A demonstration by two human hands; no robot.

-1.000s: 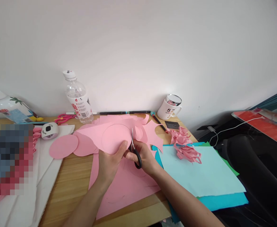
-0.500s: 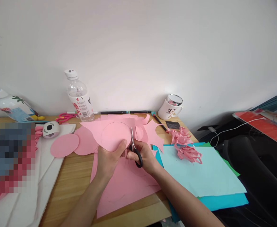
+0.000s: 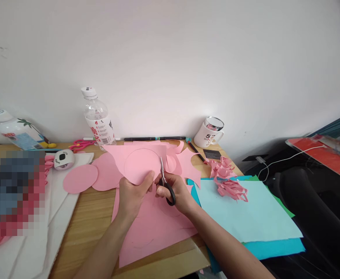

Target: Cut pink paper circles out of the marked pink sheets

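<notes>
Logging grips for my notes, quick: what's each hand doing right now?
Left hand: closed, pinching the pink paper with the drawn circle.
Right hand: holding the black-handled scissors, blades at the paper.

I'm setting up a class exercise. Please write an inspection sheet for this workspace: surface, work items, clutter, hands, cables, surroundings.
Surface: wooden table, partly covered by pink sheets.
Work items: pink piece with a drawn circle; black scissors, blades by the circle's right side.
Clutter: pink discs at left; clear bottle, pens, pink scissors and mug at the back; scraps at right, partly on a pale blue sheet.
Hands: left hand grips the pink piece; right hand holds the black scissors.
Cables: white cable at right, off the table.
Surroundings: wall behind; far left pixelated, cannot tell.
</notes>
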